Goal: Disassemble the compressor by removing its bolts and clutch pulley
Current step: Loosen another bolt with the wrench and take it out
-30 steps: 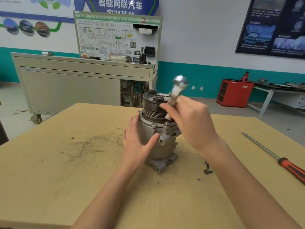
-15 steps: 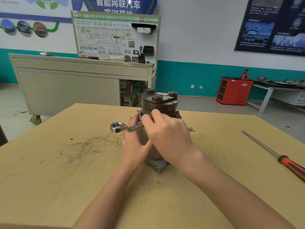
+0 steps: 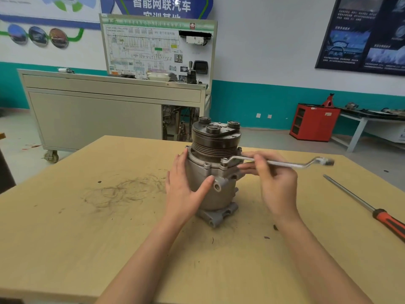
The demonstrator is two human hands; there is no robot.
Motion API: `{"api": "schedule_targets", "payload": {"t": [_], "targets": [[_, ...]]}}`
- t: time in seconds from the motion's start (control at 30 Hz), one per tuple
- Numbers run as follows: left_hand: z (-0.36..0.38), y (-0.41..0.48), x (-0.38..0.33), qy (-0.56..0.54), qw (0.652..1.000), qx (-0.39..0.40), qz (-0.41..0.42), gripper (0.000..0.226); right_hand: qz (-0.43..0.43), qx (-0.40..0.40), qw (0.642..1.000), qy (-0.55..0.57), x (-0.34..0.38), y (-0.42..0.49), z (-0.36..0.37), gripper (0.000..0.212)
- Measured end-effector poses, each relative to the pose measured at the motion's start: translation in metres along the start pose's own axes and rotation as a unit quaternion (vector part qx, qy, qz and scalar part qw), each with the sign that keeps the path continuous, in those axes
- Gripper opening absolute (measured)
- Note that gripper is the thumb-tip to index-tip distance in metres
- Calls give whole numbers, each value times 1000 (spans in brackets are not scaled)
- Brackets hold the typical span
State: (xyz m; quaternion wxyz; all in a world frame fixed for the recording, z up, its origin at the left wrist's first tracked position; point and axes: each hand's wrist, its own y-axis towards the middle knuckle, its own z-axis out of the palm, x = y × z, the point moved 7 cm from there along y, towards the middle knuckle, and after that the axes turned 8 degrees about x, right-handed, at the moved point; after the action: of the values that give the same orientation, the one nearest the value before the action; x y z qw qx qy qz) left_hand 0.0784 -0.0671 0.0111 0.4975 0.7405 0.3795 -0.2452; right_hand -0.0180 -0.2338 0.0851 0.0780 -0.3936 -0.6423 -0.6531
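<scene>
Scuffed worktop [image 3: 87, 238], compressor [image 3: 221, 194] standing on end at its centre, clutch pulley [image 3: 214, 143] on top and not yet removed. A screwdriver [image 3: 361, 205] lies well apart at the right edge.

The left hand [image 3: 184, 189] braces the housing's left side, fingers straight and flat on the metal, thumb across the front. The right hand [image 3: 276, 185], just right of the body, has its fingers curled lightly round the middle of a wrench [image 3: 285, 163]. The wrench's ring end sits over a flange bolt [image 3: 224, 160] just below the pulley. Small dark bits [image 3: 275, 227] lie near the right forearm.

The likely trouble is that so light a hold could let the ring ride up and round the bolt head, or slip and send knuckles into the flange. The compressor is tall on a small foot and steadied only by an open palm, so a hard pull could twist or tip it. Freed bolts could roll off the worktop.
</scene>
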Motion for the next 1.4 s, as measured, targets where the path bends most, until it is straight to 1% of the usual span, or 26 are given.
{"api": "schedule_targets", "payload": {"t": [0.03,0.07,0.1,0.17,0.2,0.27,0.33,0.4,0.47,0.53,0.6,0.63,0.67,0.73,0.77,0.8,0.87,0.97,1.07,1.1,1.17,1.2,1.27,1.33,1.37,1.4], "targets": [[0,0,0,0,1000,2,-2,76,87,-10,992,96,-20,2,-3,17],[0,0,0,1,1000,3,-3,78,156,-7,972,178,-37,6,-2,20],[0,0,0,1,1000,2,-4,79,206,5,947,246,-50,10,-1,22],[0,0,1,-1,1000,2,-4,78,263,42,903,336,-65,20,4,24],[0,0,1,-1,1000,2,-3,77,277,60,889,358,-68,24,6,24],[1,0,1,0,1000,0,0,76,291,84,877,374,-72,28,8,25],[1,1,1,0,1000,1,0,76,282,88,876,381,-70,31,7,26],[1,1,2,-1,1000,4,-1,76,255,77,889,373,-63,34,2,27],[1,1,2,-1,1000,6,0,75,214,49,934,283,-50,38,-9,28],[1,1,2,-3,1000,4,-1,77,155,24,979,127,-29,42,-18,25],[0,1,1,-9,1000,0,-1,79,59,23,998,-22,3,45,-14,21],[0,1,0,-10,1000,0,-1,78,-14,29,994,-107,23,45,-7,20],[0,1,0,-11,1000,0,0,78,-95,38,974,-203,42,43,3,18],[0,1,-1,-12,1000,-2,3,79,-220,62,900,-372,67,34,31,22],[0,1,-1,-13,1000,-2,3,81,-247,76,869,-423,72,31,43,26],[0,0,-1,-13,1000,-3,3,81,-255,92,849,-453,74,29,52,29],[1,1,0,-10,1000,-5,1,80,-250,115,828,-488,75,25,64,30],[2,2,3,1,1000,-2,-3,79,-258,121,800,-529,74,17,74,19],[4,3,7,-3,1000,5,-28,92,-273,124,778,-553,75,6,88,10],[4,5,8,-4,999,8,-33,91,-279,116,765,-569,76,2,93,11],[7,9,10,17,999,22,-29,82,-289,105,739,-600,74,-5,102,22],[8,10,10,29,999,26,-26,77,-292,102,733,-605,73,-8,105,25],[7,9,9,19,999,19,-17,75,-307,89,737,-595,72,-12,102,23],[4,5,5,-38,999,4,-7,76,-328,78,760,-556,69,-13,87,16],[3,3,3,-57,998,-1,-2,76,-329,78,787,-515,64,-13,76,14],[1,2,2,-56,998,-5,1,76,-310,76,832,-453,58,-11,60,16]]}}
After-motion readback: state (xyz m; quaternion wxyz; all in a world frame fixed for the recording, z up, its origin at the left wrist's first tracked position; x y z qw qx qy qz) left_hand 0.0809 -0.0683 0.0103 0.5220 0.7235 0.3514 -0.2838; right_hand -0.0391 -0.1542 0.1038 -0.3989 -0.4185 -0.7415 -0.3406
